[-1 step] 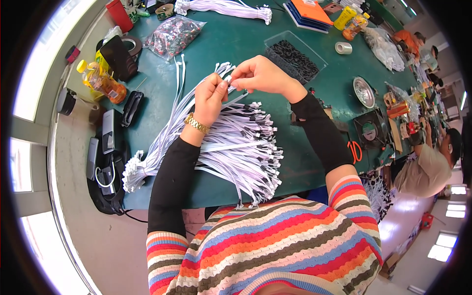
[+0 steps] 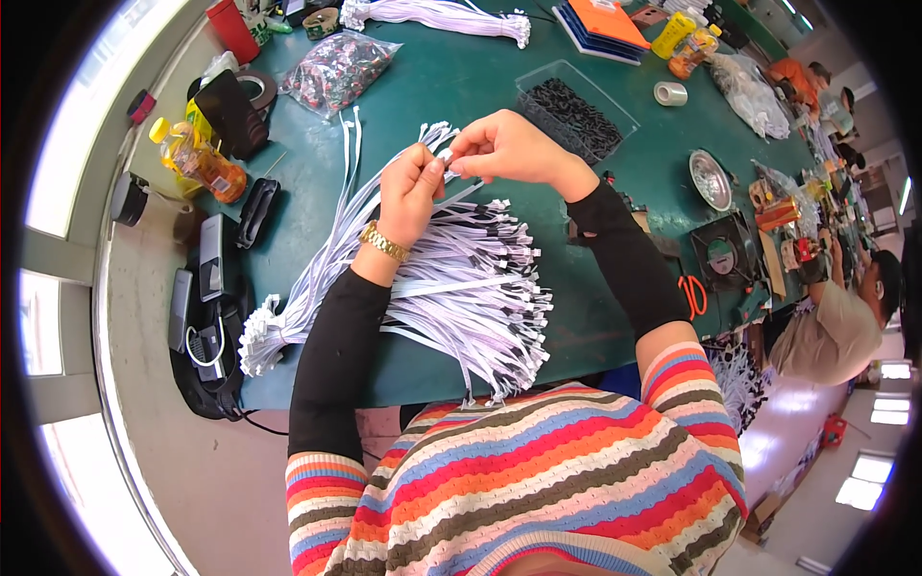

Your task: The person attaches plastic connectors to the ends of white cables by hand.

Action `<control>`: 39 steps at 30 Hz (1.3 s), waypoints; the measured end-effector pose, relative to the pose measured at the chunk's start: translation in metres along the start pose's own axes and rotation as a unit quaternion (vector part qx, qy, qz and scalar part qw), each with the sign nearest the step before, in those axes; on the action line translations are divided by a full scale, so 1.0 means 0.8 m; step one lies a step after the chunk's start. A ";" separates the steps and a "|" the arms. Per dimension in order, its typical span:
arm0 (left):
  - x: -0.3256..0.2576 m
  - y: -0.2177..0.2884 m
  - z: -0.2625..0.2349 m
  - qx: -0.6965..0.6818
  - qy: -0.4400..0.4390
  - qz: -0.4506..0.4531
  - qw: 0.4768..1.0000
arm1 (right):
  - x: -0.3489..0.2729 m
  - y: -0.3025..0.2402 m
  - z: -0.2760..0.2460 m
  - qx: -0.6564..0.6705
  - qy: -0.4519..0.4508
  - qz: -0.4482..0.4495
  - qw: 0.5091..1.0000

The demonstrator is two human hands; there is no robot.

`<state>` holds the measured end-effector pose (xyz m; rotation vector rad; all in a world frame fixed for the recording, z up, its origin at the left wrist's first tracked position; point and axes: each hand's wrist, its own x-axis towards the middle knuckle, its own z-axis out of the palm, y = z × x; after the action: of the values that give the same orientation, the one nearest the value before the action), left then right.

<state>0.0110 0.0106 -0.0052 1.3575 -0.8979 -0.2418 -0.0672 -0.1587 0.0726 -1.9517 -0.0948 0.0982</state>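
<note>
Both my hands meet above a green table (image 2: 461, 86). My left hand (image 2: 408, 192), with a gold watch at the wrist, pinches the end of a white flat cable (image 2: 444, 165). My right hand (image 2: 504, 149) grips the same cable end from the other side, fingertips touching those of the left. Under my forearms lies a large fanned pile of white flat cables (image 2: 471, 298) with small connectors at their ends, reaching to the table's near edge.
A clear tray of black parts (image 2: 576, 110) sits just beyond my right hand. Also here: a bag of small parts (image 2: 336, 72), a yellow drink bottle (image 2: 197, 158), a tape roll (image 2: 669, 93), another cable bundle (image 2: 442, 14), orange scissors (image 2: 693, 293). A co-worker (image 2: 836, 326) sits at right.
</note>
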 end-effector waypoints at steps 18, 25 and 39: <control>0.011 -0.009 -0.001 -0.092 0.097 -0.054 0.990 | -0.021 0.145 -0.150 -0.354 0.239 0.160 0.890; 0.013 -0.006 0.002 -0.050 0.100 -0.070 0.991 | -0.037 0.144 -0.164 -0.353 0.247 0.214 0.877; 0.008 0.002 -0.002 -0.090 0.130 -0.062 0.985 | 0.017 0.023 0.002 -0.040 0.275 -0.159 0.947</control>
<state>0.0162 0.0082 -0.0009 1.2443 -0.5602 -0.2288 -0.0539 -0.1626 0.0545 -1.9509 -0.0425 -0.6708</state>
